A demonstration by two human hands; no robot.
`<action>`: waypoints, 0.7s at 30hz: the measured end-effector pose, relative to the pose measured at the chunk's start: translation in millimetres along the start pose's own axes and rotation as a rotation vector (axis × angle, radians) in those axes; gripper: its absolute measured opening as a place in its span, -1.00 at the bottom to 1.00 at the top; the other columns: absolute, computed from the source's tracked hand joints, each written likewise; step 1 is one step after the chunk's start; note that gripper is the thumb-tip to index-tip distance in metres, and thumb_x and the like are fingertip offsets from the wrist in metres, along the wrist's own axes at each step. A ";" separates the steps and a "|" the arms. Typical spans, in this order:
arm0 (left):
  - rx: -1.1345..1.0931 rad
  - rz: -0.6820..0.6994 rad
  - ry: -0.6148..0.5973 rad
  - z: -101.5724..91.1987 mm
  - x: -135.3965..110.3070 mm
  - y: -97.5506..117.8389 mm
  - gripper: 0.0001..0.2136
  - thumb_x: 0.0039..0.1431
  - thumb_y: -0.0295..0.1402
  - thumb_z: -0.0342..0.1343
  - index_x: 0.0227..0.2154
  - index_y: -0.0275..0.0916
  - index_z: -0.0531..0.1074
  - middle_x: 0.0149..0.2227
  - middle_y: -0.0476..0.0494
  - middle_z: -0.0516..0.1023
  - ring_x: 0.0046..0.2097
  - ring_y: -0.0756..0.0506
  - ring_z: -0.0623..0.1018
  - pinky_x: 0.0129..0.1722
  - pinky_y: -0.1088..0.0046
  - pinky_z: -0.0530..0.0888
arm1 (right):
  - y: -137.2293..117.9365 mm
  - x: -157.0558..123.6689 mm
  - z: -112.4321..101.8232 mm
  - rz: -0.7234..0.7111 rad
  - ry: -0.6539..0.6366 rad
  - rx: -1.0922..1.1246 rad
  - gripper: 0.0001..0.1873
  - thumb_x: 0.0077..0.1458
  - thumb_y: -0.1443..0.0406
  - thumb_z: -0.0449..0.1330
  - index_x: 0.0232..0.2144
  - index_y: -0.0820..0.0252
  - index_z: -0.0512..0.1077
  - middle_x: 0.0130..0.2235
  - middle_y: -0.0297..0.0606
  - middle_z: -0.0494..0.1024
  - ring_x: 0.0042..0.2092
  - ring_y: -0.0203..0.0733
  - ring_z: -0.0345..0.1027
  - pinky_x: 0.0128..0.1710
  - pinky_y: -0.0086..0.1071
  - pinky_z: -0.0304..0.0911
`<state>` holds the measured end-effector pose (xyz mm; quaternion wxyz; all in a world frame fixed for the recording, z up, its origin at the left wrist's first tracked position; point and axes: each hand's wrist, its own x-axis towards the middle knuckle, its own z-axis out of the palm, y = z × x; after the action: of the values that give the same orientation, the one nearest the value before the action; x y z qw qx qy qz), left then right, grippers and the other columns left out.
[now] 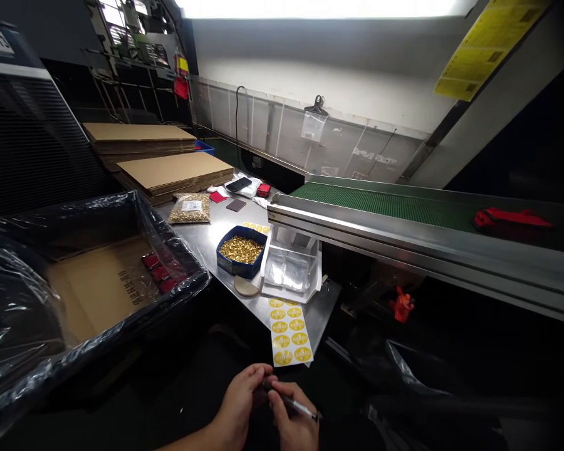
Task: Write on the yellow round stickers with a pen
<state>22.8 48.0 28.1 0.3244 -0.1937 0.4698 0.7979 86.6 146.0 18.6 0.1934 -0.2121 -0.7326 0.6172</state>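
Observation:
At the bottom centre of the head view, my right hand [295, 418] grips a slim pen [303, 410] with a dark and pale barrel. My left hand [243, 398] is closed in a pinch close to the pen's far end. What sits between the left fingertips is too small and dark to make out. Just beyond both hands, a white sheet of yellow oval stickers [290, 335] hangs over the metal table's [258, 307] near corner. Behind it stand a blue bin [225, 266] of small gold-coloured pieces [240, 249] and a white tray [316, 275] holding clear plastic bags [289, 269].
A plastic-lined box [94, 288] with red items [162, 270] stands left. Cardboard stacks [176, 172], a bag of gold pieces [190, 210] and a phone [239, 185] lie farther back. A green conveyor [380, 205] carries a red item [510, 218] at right. A beige disc [245, 287] lies by the bin.

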 end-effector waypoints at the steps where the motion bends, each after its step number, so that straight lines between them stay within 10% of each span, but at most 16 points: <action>1: 0.005 0.000 -0.008 0.9 0.5 0.9 -0.75 0.03 -0.28 0.20 -0.28 -0.35 0.46 -0.36 -0.24 0.58 -0.29 -0.14 0.56 -0.28 0.43 0.46 | 2.4 -0.1 -2.0 0.023 -0.005 0.014 -0.62 -0.03 -0.03 0.28 -0.39 0.15 0.59 -0.41 -0.16 0.61 -0.42 -0.10 0.49 -0.50 -0.40 0.43; 10: 0.123 0.031 0.131 21.6 39.9 25.3 -0.84 0.28 -0.51 -0.15 -0.16 -0.29 0.29 -0.52 0.04 0.35 -0.56 0.05 0.41 -0.47 0.52 0.41 | 22.7 -5.3 -23.3 0.185 0.047 0.075 -0.44 -0.12 -0.08 0.31 -0.22 0.23 0.59 -0.47 -0.18 0.58 -0.59 -0.25 0.33 -0.63 -0.45 0.31; 15: 0.415 0.071 0.179 21.2 77.2 30.2 -0.74 0.33 -0.30 0.04 -0.46 -0.33 0.32 -0.59 0.12 0.26 -0.67 0.13 0.14 -0.71 0.61 0.07 | 26.3 14.1 -44.3 0.224 0.128 0.057 -0.48 -0.11 -0.07 0.31 -0.28 0.26 0.58 -0.55 -0.24 0.51 -0.59 -0.28 0.28 -0.59 -0.47 0.27; 21: 0.576 0.136 0.132 20.6 85.0 28.6 -0.73 0.28 -0.33 0.13 -0.51 -0.33 0.34 -0.59 0.12 0.30 -0.64 0.11 0.21 -0.64 0.60 0.21 | 30.3 38.5 -68.2 0.312 0.060 0.013 -0.37 -0.18 -0.11 0.32 -0.22 0.28 0.57 -0.45 -0.18 0.56 -0.51 -0.20 0.38 -0.55 -0.42 0.30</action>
<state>-58.0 84.6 3.7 0.2807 -0.1132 0.7087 0.6373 93.7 227.7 0.7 0.1184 -0.3403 -0.6805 0.6380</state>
